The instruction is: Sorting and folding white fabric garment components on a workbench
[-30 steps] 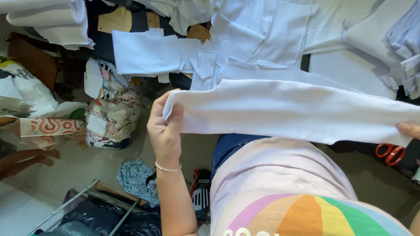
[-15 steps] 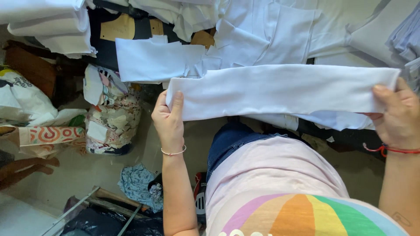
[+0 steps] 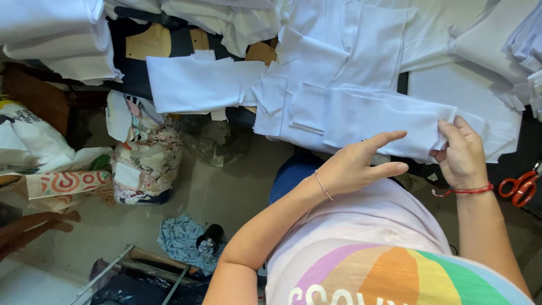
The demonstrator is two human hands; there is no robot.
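A folded white fabric strip [image 3: 384, 121] lies across the edge of a dark table [image 3: 135, 79] covered in white cut fabric pieces. My right hand [image 3: 460, 152] pinches the strip's right end between thumb and fingers. My left hand [image 3: 355, 166] is flat with fingers extended, resting against the strip's lower edge near its middle. More white pieces [image 3: 203, 85] lie spread to the left of the strip.
Red-handled scissors [image 3: 522, 186] lie at the right edge of the table. A bag stuffed with fabric scraps [image 3: 144, 161] stands on the floor at left, beside white sacks [image 3: 34, 135]. A blue patterned cloth [image 3: 183, 240] and metal bars [image 3: 113, 271] lie lower down.
The strip was held stretched out between both hands; now it is shorter and folded on the table. My left hand let go of its left end and moved right to the middle.
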